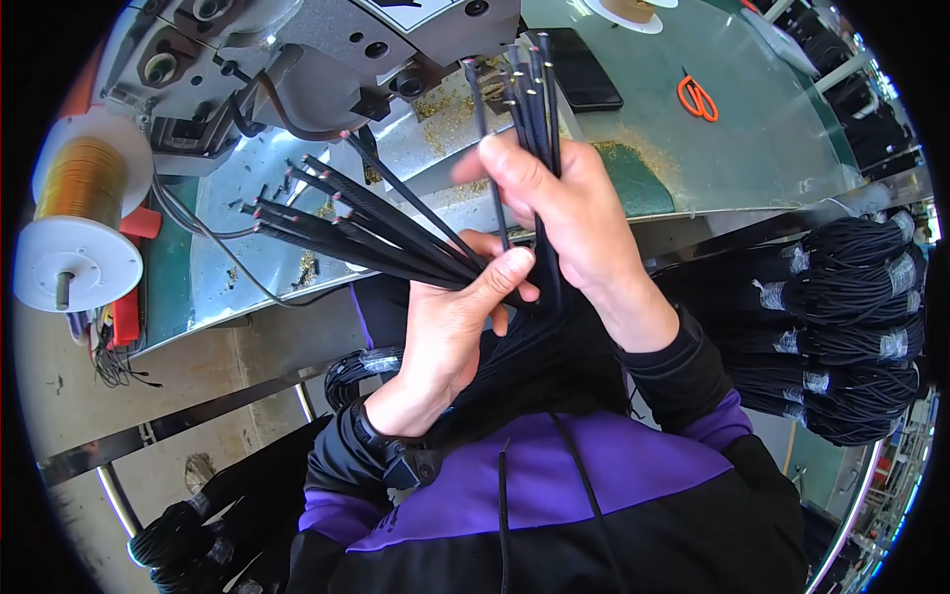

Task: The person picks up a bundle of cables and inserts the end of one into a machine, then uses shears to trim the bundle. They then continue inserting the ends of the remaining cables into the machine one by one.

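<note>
A fanned bundle of black cords (pixel 366 223) with pale pinkish cut ends is gripped in my left hand (pixel 460 307), the ends pointing up and left. My right hand (pixel 569 203) is closed round a smaller group of black cords (pixel 534 94), whose tips stand upright above the fingers. Between the two hands a single cord (pixel 485 129) runs upward, its lower part next to my left thumb. One of my right fingers is smeared by motion. Below the hands the cords hang down over my lap, hard to tell from my dark clothing.
A grey metal machine (pixel 297 59) stands at the far left of the green table, brass-coloured scraps around it. Beside it sits a spool of golden wire (pixel 84 183). A dark phone (pixel 579 69) and orange-handled scissors (pixel 698 99) lie further right. Tied black cord bundles (pixel 851 317) hang at the right.
</note>
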Action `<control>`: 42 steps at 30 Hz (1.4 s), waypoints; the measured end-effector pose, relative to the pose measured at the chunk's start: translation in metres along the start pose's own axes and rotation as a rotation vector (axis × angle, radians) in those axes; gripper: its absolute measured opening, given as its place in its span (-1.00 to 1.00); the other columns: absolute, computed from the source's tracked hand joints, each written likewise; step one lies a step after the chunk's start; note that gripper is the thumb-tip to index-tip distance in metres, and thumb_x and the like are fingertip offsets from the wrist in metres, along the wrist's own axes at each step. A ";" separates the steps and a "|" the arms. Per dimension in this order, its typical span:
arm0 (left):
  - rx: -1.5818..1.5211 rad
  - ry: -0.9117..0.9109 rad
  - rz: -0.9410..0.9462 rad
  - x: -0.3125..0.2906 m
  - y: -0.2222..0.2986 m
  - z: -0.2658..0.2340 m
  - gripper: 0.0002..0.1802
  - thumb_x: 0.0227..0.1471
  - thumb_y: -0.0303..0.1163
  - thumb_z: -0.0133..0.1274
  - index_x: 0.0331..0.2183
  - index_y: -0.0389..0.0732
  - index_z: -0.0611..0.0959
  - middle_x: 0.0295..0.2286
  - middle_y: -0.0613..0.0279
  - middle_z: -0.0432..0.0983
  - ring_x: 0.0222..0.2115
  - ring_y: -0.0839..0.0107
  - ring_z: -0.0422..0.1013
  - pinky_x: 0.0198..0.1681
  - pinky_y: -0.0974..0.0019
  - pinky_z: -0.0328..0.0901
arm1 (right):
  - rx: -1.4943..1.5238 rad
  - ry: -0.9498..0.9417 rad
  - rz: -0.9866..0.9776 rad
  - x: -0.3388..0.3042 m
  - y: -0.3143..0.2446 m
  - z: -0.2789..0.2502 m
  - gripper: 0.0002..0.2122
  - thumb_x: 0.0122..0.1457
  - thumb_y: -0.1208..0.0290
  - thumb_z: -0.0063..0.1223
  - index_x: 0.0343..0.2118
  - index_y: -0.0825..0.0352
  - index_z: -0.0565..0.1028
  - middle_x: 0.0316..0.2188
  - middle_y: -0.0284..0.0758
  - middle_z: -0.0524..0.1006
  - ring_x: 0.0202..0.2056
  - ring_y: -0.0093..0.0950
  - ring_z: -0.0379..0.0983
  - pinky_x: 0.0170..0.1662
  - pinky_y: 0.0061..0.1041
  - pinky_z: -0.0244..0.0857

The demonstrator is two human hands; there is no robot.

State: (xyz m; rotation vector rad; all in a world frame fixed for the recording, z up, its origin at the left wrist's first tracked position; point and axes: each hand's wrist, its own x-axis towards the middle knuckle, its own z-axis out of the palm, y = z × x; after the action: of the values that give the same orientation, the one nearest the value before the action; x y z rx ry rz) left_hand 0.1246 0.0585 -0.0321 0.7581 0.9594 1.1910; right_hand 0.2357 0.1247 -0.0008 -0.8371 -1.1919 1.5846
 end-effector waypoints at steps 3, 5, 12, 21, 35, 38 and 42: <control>-0.049 -0.016 -0.017 -0.001 0.002 0.006 -0.79 0.00 -0.29 -0.05 -0.44 -0.27 0.47 -0.53 0.23 0.42 -0.49 0.51 0.36 -0.56 0.52 0.22 | -0.097 -0.011 -0.116 -0.004 0.003 -0.004 -0.75 0.04 0.22 -0.05 -0.60 0.31 0.41 -0.80 -0.59 0.17 -0.73 -0.80 0.04 -0.69 -0.79 -0.14; -0.086 0.034 0.005 -0.001 0.001 0.005 -0.78 0.00 -0.29 -0.06 -0.42 -0.27 0.47 -0.52 0.23 0.42 -0.49 0.51 0.36 -0.54 0.51 0.23 | 0.115 -0.048 0.037 0.000 -0.005 -0.005 -0.76 0.04 0.23 -0.06 -0.60 0.31 0.41 -0.81 -0.60 0.16 -0.73 -0.79 0.03 -0.68 -0.78 -0.15; -0.292 0.077 0.161 0.000 0.004 -0.001 -0.77 0.03 -0.28 -0.11 -0.36 -0.27 0.44 -0.47 0.20 0.42 -0.43 0.47 0.35 -0.42 0.43 0.30 | 0.367 -0.089 0.175 0.017 -0.003 0.002 -0.76 0.04 0.26 -0.07 -0.64 0.30 0.38 -0.83 -0.60 0.13 -0.74 -0.77 0.02 -0.69 -0.76 -0.16; -0.246 0.068 0.148 0.000 0.002 -0.001 -0.79 0.05 -0.33 -0.15 -0.34 -0.27 0.43 -0.44 0.19 0.39 -0.37 0.40 0.37 -0.33 0.37 0.34 | 0.355 -0.097 0.158 0.017 -0.003 -0.003 -0.76 0.04 0.24 -0.07 -0.66 0.27 0.36 -0.84 -0.61 0.11 -0.74 -0.77 0.00 -0.69 -0.76 -0.16; -0.050 0.061 0.037 0.003 -0.003 0.000 -0.79 0.00 -0.33 -0.06 -0.34 -0.27 0.44 -0.51 0.23 0.39 -0.47 0.43 0.38 -0.51 0.45 0.32 | -0.008 -0.069 0.055 0.012 0.001 -0.003 -0.71 0.05 0.18 -0.08 -0.45 0.37 0.47 -0.82 -0.61 0.15 -0.75 -0.80 -0.02 -0.68 -0.75 -0.18; -0.152 0.080 0.055 -0.002 -0.005 0.009 -0.80 -0.04 -0.34 -0.01 -0.40 -0.28 0.47 -0.50 0.24 0.42 -0.46 0.47 0.37 -0.49 0.46 0.31 | -0.221 -0.001 -0.163 -0.001 0.005 -0.003 -0.68 0.06 0.17 -0.11 -0.48 0.39 0.48 -0.82 -0.61 0.13 -0.76 -0.79 -0.04 -0.67 -0.74 -0.20; -0.253 0.106 0.127 -0.006 -0.007 0.007 -0.80 -0.05 -0.32 0.01 -0.42 -0.26 0.49 -0.46 0.23 0.43 -0.44 0.48 0.36 -0.44 0.44 0.31 | 0.047 -0.030 -0.029 -0.001 0.002 -0.001 -0.67 0.07 0.19 -0.13 -0.53 0.41 0.48 -0.84 -0.62 0.09 -0.76 -0.78 -0.06 -0.68 -0.73 -0.20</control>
State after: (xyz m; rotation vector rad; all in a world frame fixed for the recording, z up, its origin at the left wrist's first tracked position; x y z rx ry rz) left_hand 0.1336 0.0511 -0.0336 0.5642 0.8363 1.4448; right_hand 0.2364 0.1238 -0.0032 -0.7649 -1.1778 1.6004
